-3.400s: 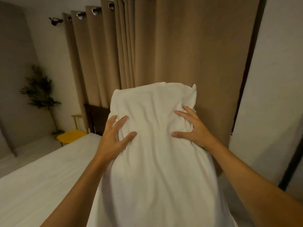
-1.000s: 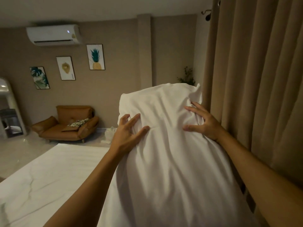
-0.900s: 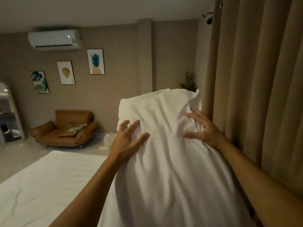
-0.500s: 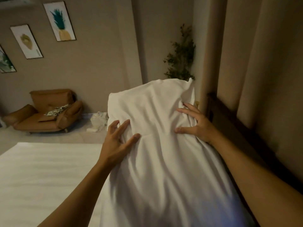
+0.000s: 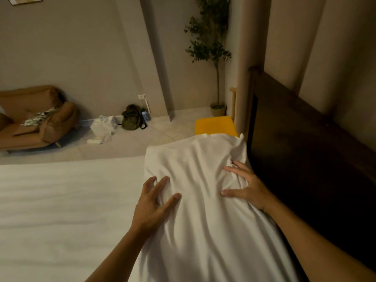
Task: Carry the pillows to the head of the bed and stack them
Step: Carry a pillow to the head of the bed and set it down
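A long white pillow (image 5: 203, 210) lies lengthwise over the bed's white sheet (image 5: 61, 200), right beside the dark wooden headboard (image 5: 305, 159). My left hand (image 5: 152, 202) grips its left side with spread fingers. My right hand (image 5: 246, 186) presses and grips its right side, close to the headboard. The pillow's near end runs out of the bottom of the view. Whether it rests fully on the mattress I cannot tell. No second pillow shows.
Beige curtains (image 5: 325, 47) hang behind the headboard. A yellow chair (image 5: 215, 125) stands past the pillow's far end, beside a potted plant (image 5: 211, 47). On the floor beyond the bed are a green backpack (image 5: 132, 118), a white bag (image 5: 102, 129) and a brown sofa (image 5: 34, 123).
The pillow has come down from chest height to the bed surface along the headboard. My view has tilted downward. Both hands keep the same grip.
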A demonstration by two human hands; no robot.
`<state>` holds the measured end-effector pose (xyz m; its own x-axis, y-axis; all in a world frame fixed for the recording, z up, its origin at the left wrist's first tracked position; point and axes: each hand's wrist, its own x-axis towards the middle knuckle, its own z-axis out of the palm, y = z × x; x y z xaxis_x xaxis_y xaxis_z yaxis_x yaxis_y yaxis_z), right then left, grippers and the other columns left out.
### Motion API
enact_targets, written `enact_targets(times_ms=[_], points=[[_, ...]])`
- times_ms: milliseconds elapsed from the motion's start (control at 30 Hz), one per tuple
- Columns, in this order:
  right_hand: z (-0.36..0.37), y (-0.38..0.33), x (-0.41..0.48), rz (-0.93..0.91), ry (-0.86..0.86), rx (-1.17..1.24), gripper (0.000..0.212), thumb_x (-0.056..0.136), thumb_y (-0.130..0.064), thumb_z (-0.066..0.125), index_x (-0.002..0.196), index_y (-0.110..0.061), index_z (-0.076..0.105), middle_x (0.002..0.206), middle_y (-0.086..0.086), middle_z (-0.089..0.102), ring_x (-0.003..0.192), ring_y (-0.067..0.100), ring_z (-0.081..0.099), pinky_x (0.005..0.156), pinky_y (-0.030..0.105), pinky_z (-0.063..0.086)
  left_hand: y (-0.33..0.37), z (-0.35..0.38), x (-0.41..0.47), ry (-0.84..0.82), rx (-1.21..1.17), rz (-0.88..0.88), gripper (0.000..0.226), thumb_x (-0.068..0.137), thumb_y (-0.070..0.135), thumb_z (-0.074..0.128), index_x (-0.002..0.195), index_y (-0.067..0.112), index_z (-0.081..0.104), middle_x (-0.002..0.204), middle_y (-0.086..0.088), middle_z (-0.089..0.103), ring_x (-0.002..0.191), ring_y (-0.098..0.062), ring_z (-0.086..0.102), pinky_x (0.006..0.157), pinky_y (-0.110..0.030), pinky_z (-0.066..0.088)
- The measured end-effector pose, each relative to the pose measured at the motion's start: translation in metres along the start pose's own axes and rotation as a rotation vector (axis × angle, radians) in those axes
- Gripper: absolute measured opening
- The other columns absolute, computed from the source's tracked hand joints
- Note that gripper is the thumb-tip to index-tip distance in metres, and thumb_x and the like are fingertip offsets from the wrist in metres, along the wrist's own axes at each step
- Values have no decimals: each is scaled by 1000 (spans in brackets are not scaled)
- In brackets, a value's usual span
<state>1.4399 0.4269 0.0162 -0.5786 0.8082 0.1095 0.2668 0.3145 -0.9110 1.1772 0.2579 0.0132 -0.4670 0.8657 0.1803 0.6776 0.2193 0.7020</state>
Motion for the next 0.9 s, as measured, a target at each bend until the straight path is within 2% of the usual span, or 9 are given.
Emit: enact_targets(times_ms=[167, 333, 467, 600, 733, 800, 900], points=[[-9, 33, 10, 67, -9, -27, 75, 57, -35, 92, 126, -39, 61, 153, -17, 28, 138, 2, 27, 112, 25, 24, -7, 37, 13, -29, -38, -30, 82, 68, 81, 54, 140, 41, 49, 152, 12, 30, 139, -11, 36, 109, -33, 37], [-21, 44, 29, 64, 5, -58, 75, 57, -31, 92, 126, -37, 63, 152, -19, 29, 135, -1, 27, 109, 23, 23, -12, 60, 33, -37, -46, -24, 78, 73, 79, 57, 141, 43, 47, 153, 14, 27, 137, -12, 38, 110, -37, 39], [-26, 52, 42, 72, 18, -82, 76, 57, -25, 92, 127, -32, 63, 155, -14, 28, 137, 1, 26, 110, 23, 22, -16, 71, 50, -46, -34, -11, 78, 73, 78, 57, 141, 42, 46, 154, 14, 25, 137, -15, 39, 109, -42, 41], [-25, 64, 48, 111, 14, -105, 78, 60, -27, 91, 131, -30, 60, 156, -13, 25, 135, 1, 25, 108, 23, 21, -19, 84, 59, -86, -29, -16, 78, 75, 74, 58, 143, 39, 44, 156, 12, 21, 140, -16, 34, 111, -39, 37], [-19, 81, 44, 173, -36, -168, 80, 68, -36, 86, 139, -35, 49, 159, -12, 18, 144, 11, 21, 107, 23, 21, -33, 93, 58, -182, -4, -75, 78, 77, 72, 59, 147, 42, 38, 158, 16, 11, 141, -20, 34, 111, -38, 36], [-15, 95, 36, 233, -22, -193, 80, 74, -41, 80, 144, -35, 42, 160, -13, 13, 146, 13, 20, 106, 24, 24, -45, 94, 51, -226, 23, -117, 78, 79, 73, 57, 148, 45, 33, 160, 16, 5, 142, -24, 34, 112, -43, 36], [-10, 109, 27, 326, 92, -330, 78, 81, -55, 67, 148, -38, 33, 163, -12, 7, 148, 24, 16, 116, 37, 22, -55, 93, 46, -176, 138, -152, 75, 86, 71, 47, 152, 42, 26, 164, 9, 3, 147, -30, 22, 113, -51, 33]])
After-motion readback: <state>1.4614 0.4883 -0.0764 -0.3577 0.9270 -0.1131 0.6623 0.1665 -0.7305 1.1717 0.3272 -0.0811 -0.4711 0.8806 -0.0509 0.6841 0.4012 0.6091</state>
